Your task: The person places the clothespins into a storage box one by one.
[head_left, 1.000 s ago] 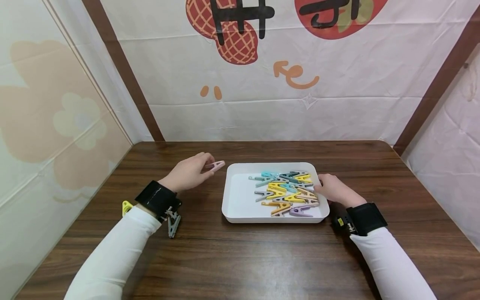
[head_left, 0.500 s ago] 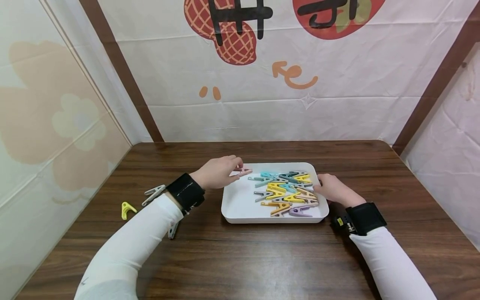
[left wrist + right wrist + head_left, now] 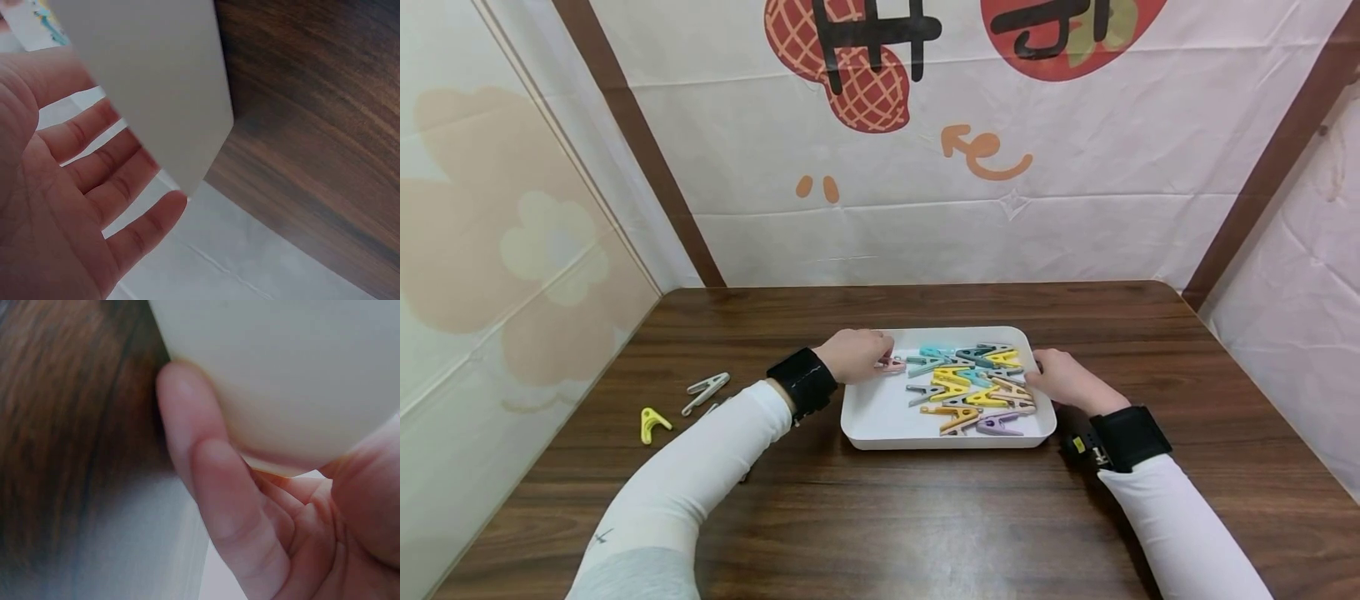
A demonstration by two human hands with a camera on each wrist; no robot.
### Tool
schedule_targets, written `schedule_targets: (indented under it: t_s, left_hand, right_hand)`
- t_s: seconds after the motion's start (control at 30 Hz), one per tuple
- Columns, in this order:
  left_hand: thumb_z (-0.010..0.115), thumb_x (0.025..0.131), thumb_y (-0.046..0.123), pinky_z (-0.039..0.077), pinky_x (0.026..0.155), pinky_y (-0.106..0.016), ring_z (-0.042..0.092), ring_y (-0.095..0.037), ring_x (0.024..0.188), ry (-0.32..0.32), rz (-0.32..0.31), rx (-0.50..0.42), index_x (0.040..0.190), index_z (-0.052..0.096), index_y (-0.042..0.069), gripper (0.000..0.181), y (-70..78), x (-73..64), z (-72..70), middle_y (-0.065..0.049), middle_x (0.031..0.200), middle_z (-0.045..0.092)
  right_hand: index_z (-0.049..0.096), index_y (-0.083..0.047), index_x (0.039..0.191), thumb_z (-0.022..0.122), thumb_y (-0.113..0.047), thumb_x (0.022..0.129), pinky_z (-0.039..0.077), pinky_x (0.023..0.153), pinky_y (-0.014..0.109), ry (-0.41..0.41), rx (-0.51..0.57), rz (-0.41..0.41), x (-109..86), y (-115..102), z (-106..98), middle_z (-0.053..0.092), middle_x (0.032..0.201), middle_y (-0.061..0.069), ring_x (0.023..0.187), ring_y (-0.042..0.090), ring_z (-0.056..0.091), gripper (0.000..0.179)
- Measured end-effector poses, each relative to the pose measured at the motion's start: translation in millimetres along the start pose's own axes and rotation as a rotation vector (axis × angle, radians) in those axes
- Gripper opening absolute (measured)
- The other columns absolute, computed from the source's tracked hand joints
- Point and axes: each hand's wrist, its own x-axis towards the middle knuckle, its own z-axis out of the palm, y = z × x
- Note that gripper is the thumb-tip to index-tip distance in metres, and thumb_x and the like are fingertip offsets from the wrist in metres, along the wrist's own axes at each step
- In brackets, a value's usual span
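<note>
A white tray point(image 3: 880, 421) on the table holds several plastic clothespins point(image 3: 976, 377) in yellow, teal, grey, orange and purple, gathered toward its right side. My left hand point(image 3: 856, 355) reaches over the tray's left rim and pinches a pink clothespin point(image 3: 891, 366) low inside it. In the left wrist view the tray wall point(image 3: 156, 81) hides the tips of most fingers and the clothespin. My right hand point(image 3: 1066, 382) grips the tray's right rim; in the right wrist view its curled fingers point(image 3: 194, 406) press against the outer wall.
Left of the tray, a yellow clothespin point(image 3: 653, 423) and a grey one point(image 3: 706, 389) lie on the dark wooden table point(image 3: 940, 525). My left sleeve point(image 3: 685, 483) partly covers more clips there. A printed white curtain point(image 3: 925, 233) stands behind the table.
My left hand has carried the pink clothespin rightward from beside the tray, over its rim and down inside. Table clothespins came into view behind the arm. My right hand keeps its hold.
</note>
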Motion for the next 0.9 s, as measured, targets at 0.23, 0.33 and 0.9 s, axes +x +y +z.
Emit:
schedule_targets:
  t_s: [0.23, 0.33, 0.9]
  left_hand:
    - [0.064, 0.095, 0.02, 0.036, 0.071, -0.035, 0.05, -0.017, 0.074, -0.014, -0.034, -0.015, 0.084, 0.057, 0.013, 0.014, -0.5, 7.2, 6.3, 0.002, 0.076, 0.054]
    - [0.065, 0.094, 0.02, 0.037, 0.073, -0.037, 0.051, -0.017, 0.074, -0.009, -0.049, -0.008, 0.083, 0.055, 0.013, 0.016, -2.7, 10.3, 9.8, 0.002, 0.075, 0.053]
    - [0.063, 0.095, 0.021, 0.041, 0.063, -0.033, 0.055, -0.018, 0.068, 0.109, -0.079, 0.04, 0.08, 0.058, 0.012, 0.018, -5.6, 9.5, 15.9, -0.001, 0.074, 0.06]
  right_hand:
    - [0.04, 0.016, 0.135, 0.049, -0.009, 0.098, 0.051, 0.057, 0.033, 0.0, 0.0, -0.002, -1.8, -2.4, -1.0, 0.059, 0.109, 0.024, 0.077, 0.022, 0.06, 0.045]
    - [0.041, 0.015, 0.134, 0.05, -0.009, 0.098, 0.051, 0.057, 0.033, 0.002, -0.002, -0.006, -1.7, -2.2, -0.6, 0.06, 0.107, 0.023, 0.076, 0.022, 0.06, 0.044]
    - [0.039, 0.016, 0.135, 0.05, -0.009, 0.098, 0.05, 0.055, 0.032, 0.008, -0.011, -0.002, 0.4, 0.4, 1.7, 0.059, 0.107, 0.024, 0.073, 0.021, 0.06, 0.046]
